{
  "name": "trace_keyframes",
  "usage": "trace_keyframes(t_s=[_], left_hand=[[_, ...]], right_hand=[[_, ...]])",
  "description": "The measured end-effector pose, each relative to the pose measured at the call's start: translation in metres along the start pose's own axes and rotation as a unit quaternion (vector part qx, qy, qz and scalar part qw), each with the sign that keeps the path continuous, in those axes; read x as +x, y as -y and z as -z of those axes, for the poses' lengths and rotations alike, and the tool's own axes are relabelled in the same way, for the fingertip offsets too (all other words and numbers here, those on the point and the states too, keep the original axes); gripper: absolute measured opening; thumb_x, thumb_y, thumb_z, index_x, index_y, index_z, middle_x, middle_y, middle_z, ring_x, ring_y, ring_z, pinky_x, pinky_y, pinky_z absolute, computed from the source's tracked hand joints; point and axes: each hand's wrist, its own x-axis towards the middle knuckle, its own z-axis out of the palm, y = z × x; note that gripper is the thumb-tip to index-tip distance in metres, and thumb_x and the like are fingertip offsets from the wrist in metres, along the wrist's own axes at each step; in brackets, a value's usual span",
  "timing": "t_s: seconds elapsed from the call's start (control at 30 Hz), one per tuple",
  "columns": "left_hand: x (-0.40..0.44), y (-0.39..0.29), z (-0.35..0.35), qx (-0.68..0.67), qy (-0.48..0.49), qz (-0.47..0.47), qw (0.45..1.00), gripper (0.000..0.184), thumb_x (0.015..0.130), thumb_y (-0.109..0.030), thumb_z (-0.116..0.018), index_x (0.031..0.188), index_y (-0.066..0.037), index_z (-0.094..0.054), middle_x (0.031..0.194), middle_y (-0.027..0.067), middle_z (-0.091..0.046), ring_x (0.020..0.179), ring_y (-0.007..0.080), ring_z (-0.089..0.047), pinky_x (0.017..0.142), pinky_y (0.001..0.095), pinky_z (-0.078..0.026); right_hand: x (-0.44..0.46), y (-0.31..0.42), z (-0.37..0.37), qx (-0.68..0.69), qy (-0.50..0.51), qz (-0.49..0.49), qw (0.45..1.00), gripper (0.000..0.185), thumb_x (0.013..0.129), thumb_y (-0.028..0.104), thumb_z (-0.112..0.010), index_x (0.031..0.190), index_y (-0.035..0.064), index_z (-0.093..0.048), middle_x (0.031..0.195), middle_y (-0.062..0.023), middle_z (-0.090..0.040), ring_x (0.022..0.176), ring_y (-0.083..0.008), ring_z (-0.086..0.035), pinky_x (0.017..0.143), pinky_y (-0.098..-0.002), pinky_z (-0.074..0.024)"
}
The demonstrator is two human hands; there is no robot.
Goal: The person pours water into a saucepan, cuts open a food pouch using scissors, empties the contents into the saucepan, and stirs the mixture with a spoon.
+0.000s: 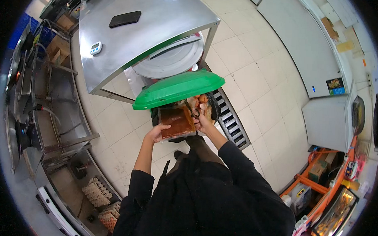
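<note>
While the steel surface (159,23) is seen at eleven o'clock and the green lid (179,90) at twelve, the central brown packet (176,124) is pinched at eight by the left hand (157,133); at two, scissors (192,112) are gripped by the right hand (203,123), no completed cut being discernible.

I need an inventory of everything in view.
packet: 1, reddish brown, centre
scissors: 1, black, near packet
lid: 1, green, centre
eggshells, apparently: several, brown, below lid
table: 1, silver, top
phone: 1, black, on table
timer: 1, white, on table
tub: 1, white, beneath table
grate: 1, grey, floor
freezer: at least 1, white, right
egg trays: 2 stacks, beige, orange, left
rack: 1, orange, right
left hand: 1, bare, on packet
right hand: 1, bare, on scissors
</note>
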Motion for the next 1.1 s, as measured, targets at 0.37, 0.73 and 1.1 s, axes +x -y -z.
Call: trace_keyframes(t_s=[0.37,0.73,1.1], left_hand=[[-0.074,0.084,0.020,-0.090,-0.128,-0.118,0.981,0.047,0.081,-0.014,-0.061,0.123,-0.001,-0.042,0.117,0.0113,-0.054,0.102,0.0224,-0.056,0.090,0.0376,-0.045],[-0.296,0.327,0.070,-0.317,-0.355,-0.474,0.741,0.051,0.081,-0.014,-0.061,0.126,-0.006,-0.038,0.116,0.0056,-0.052,0.105,0.0182,-0.052,0.092,0.0346,-0.043],[-0.379,0.565,0.090,-0.521,-0.408,-0.630,0.407,0.037,0.079,-0.009,-0.056,0.115,-0.005,-0.048,0.103,0.0055,-0.058,0.095,0.0206,-0.056,0.083,0.0352,-0.047]], right_hand=[[0.019,0.008,0.046,-0.180,0.039,0.070,0.980,0.044,0.087,0.052,-0.044,0.094,0.0099,-0.052,0.061,0.0018,-0.050,0.038,-0.0059,-0.037,0.033,-0.0195,-0.0253],[0.018,-0.181,-0.082,-0.601,0.118,0.022,0.790,0.024,0.083,0.029,-0.057,0.078,0.0065,-0.059,0.052,-0.0027,-0.050,0.036,-0.0098,-0.039,0.033,-0.0250,-0.0290],[-0.003,-0.448,-0.305,-0.774,0.339,0.129,0.520,0.028,0.082,0.025,-0.055,0.072,0.0001,-0.063,0.062,-0.0105,-0.062,0.052,-0.0179,-0.058,0.051,-0.0333,-0.0439]])
